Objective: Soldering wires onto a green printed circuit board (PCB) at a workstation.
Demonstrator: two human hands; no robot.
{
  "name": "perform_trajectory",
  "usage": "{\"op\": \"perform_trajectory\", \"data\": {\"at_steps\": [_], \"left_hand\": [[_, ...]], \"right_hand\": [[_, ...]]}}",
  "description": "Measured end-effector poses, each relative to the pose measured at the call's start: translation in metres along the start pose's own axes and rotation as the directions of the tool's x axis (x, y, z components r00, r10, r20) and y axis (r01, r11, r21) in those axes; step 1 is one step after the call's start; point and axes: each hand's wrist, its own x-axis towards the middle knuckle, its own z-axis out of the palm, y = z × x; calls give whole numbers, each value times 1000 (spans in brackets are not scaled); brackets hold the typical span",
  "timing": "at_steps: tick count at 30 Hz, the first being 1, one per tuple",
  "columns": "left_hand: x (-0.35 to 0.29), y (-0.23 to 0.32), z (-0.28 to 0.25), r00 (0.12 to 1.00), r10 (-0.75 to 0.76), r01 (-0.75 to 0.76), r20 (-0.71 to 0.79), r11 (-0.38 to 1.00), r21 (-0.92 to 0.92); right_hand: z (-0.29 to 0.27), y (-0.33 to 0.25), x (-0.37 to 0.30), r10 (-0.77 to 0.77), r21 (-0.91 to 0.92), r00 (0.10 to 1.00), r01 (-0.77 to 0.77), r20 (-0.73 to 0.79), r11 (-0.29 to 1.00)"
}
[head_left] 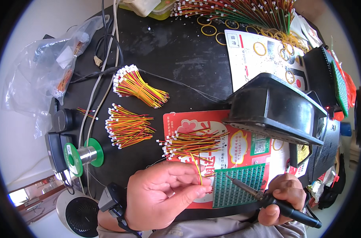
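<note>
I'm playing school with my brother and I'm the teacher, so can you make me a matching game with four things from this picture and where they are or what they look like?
Things:
1. Soldering iron
2. Yellow wire
3. Solder spool
4. Circuit board

Clues:
A. Lying on the red sheet
B. Pinched in the left hand
C. Silvery in the middle, with a green disc at each end
D. Gripped in the right hand

Right pairs: 1-D, 2-B, 3-C, 4-A
</note>
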Motion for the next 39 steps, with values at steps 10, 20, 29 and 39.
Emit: {"op": "perform_trajectory", "data": {"at_steps": [10, 20, 29, 39], "left_hand": [[-3, -5, -5, 997, -49, 43, 56, 993, 106], [2, -9, 0, 993, 118, -121, 27, 974, 194], [-2, -11, 6, 983, 179, -156, -44, 935, 319], [-1, -25, 6, 823, 506, -523, 257, 500, 691]], "right_hand": [[1, 2, -4, 18, 40, 1000, -17, -22, 999], [8, 2, -7, 14, 26, 993, -11, -121, 1000], [5, 0, -4, 14, -10, 999, -14, -45, 1000], [9, 3, -3, 0, 1, 998, 0, -69, 1000]]}}
